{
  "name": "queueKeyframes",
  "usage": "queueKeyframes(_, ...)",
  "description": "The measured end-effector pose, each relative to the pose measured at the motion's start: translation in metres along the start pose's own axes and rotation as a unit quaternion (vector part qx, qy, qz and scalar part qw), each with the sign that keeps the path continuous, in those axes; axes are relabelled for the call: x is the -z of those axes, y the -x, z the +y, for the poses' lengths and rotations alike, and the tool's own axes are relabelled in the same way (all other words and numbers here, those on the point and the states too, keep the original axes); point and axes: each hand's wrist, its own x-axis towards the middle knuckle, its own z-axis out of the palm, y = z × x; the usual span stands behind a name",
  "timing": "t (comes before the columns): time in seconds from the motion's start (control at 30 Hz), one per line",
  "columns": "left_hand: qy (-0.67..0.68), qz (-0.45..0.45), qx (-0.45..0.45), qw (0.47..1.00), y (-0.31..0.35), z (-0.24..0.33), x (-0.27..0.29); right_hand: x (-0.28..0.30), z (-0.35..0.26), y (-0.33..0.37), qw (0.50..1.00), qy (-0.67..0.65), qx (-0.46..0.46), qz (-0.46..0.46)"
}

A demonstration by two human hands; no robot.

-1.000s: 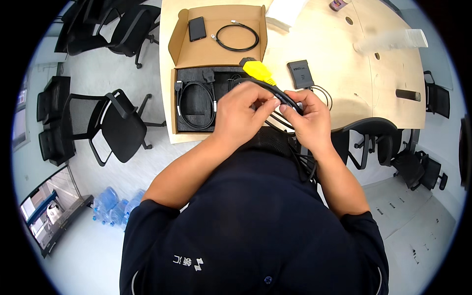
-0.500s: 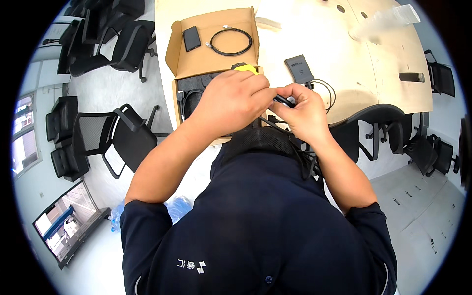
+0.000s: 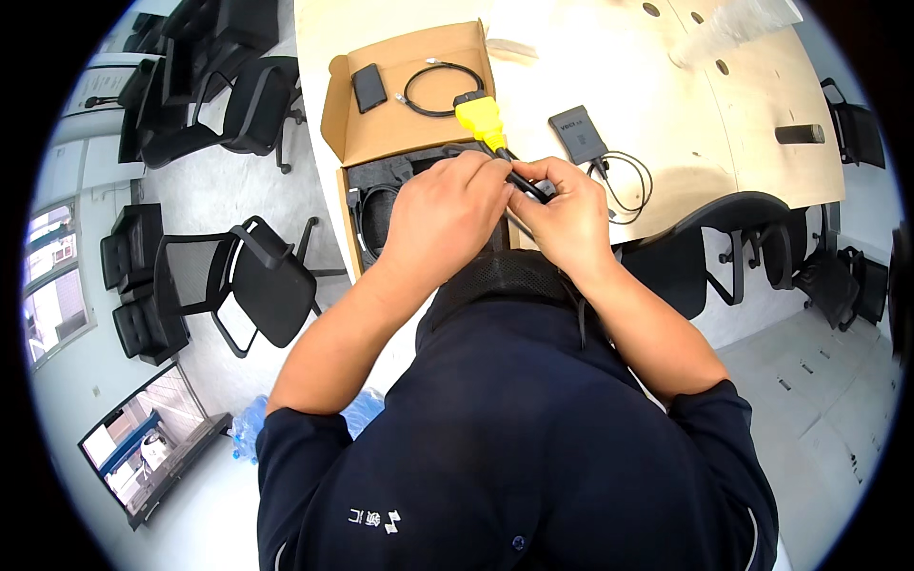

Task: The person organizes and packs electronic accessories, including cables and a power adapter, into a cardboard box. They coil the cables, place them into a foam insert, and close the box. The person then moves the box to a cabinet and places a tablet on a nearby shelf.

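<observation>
Clearly both hands are busy on one thing. Left hand curled over a black cable, fingertips closed on it; right hand pinching the same cable between thumb and forefinger. The cable lies in front of the cardboard box; its yellow plug rises past the left fingers, overlapping the right edge of the box lid in view.

Handling, my guess: light overall, plug housing hard and grippy, cord thick and springy, inclined to twist back. Best hold: the housing or just behind it, keeping off the black end face.

Outward: foam insert in the box base, with a coiled black lead; left hand and forearm hide much of it. On the lid, a flat black device and a looped cable. Right of the box, on the counter, a black adapter; its thin cord could snag. Farther right of the box, nearer the body, a mesh chair.
</observation>
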Motion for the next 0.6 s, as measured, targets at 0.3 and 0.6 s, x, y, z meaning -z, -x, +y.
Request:
queueKeyframes(0.3,-0.07,-0.019,-0.033,0.997,-0.015,0.0,0.004,0.001,0.003,-0.008,0.99,0.04,0.124,0.053)
queueKeyframes(0.6,0.044,0.056,0.012,0.997,-0.012,0.005,-0.011,0.011,-0.003,-0.013,0.911,-0.389,-0.124,-0.055)
